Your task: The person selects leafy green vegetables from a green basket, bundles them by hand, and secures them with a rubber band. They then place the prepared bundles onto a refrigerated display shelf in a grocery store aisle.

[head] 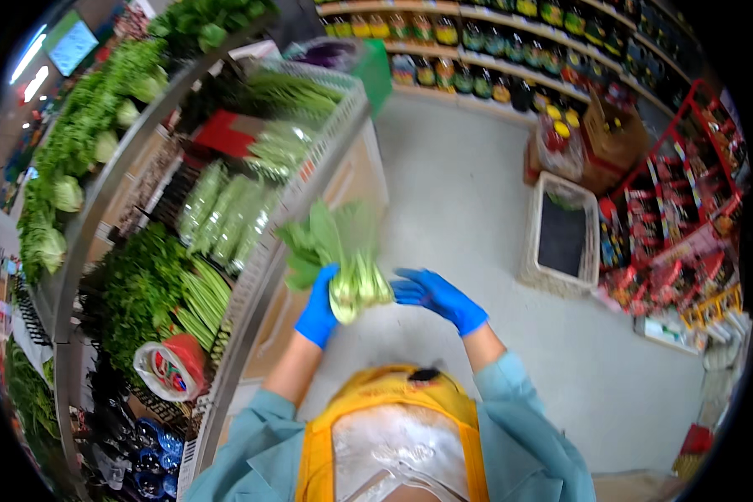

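A bunch of leafy greens with pale stalks, like bok choy (354,276), is held up in front of me over the grey floor. My left hand (321,307), in a blue glove, grips it at the left side of the stalks. The leaves point away from me and the cut bases face me. To the right of the bunch is my right hand (439,298), also blue-gloved, its fingers pointing at the stalks. Those fingers are slightly blurred, and I see nothing held in them. The fingertips come close to the bases; whether they touch is unclear.
Along my left runs a produce stand (270,245) with wrapped vegetables (229,210), celery (204,301) and a red tub (185,364). A white basket (530,251), a cardboard box (612,141) and a red snack rack (671,188) stand to the right. Shelves of jars (445,31) line the back.
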`<state>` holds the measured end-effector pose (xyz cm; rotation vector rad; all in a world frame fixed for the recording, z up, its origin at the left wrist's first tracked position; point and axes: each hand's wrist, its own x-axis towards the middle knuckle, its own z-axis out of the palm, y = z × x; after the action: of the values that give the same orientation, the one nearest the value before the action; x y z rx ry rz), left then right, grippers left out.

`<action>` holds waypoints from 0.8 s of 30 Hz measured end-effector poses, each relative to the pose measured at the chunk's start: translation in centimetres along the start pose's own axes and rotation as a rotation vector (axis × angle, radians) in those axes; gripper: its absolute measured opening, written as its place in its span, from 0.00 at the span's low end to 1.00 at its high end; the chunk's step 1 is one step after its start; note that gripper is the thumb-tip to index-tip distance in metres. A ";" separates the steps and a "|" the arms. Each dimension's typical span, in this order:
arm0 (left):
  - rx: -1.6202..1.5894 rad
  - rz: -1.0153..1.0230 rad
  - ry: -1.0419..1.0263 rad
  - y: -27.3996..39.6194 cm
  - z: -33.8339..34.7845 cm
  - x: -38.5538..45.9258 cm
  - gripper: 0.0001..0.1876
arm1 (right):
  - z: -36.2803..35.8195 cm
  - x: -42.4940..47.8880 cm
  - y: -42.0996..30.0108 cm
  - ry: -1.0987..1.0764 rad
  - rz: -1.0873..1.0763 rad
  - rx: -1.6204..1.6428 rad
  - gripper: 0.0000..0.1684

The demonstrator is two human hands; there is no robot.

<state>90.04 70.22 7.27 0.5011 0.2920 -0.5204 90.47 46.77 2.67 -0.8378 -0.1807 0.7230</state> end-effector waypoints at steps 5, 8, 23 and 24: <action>0.486 0.061 0.139 -1.3 1.7 -0.2 0.25 | 2.9 1.2 2.0 -0.094 0.072 -0.106 0.38; 0.610 0.132 0.115 -1.6 0.4 0.2 0.24 | 3.1 2.0 3.7 0.012 0.027 -0.043 0.37; -0.116 0.355 0.044 -4.9 -6.0 -0.9 0.26 | 6.2 0.2 2.1 0.201 -0.028 -0.329 0.34; 0.125 0.371 0.039 -5.5 -8.4 -1.2 0.25 | 4.6 1.2 2.5 0.153 0.097 -0.337 0.33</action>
<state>84.96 71.01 -1.45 0.6709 0.1982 -0.1687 88.23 51.49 3.75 -1.2259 -0.1262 0.7262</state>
